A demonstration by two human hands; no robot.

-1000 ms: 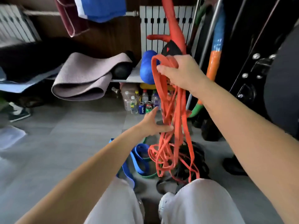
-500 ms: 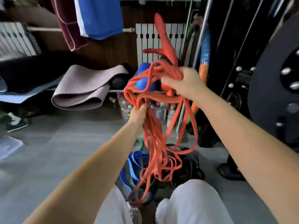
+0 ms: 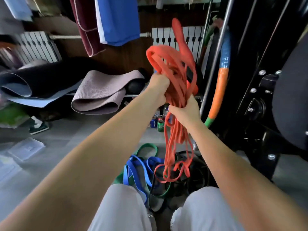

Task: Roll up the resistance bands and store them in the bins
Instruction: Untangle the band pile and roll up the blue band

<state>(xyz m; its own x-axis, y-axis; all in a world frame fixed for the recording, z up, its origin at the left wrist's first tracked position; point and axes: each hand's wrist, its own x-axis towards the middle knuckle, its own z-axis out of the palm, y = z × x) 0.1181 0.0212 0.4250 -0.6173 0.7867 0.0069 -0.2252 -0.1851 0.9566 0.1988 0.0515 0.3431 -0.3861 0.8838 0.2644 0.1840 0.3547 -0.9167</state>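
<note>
Orange resistance bands (image 3: 173,77): tangled bundle, held in the air. Upper loops in the curled grip of the left hand (image 3: 159,87); strands below clenched in the right hand (image 3: 184,112), ends dangling. Blue bands (image 3: 133,165) and green band (image 3: 147,147): on the floor (image 3: 66,130) beneath.

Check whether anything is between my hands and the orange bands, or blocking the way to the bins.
Nothing is between them: the left hand and right hand both grip the orange bands. No bin is clearly visible, so that path cannot be judged. Their loose loops dangle near the blue bands.
</note>
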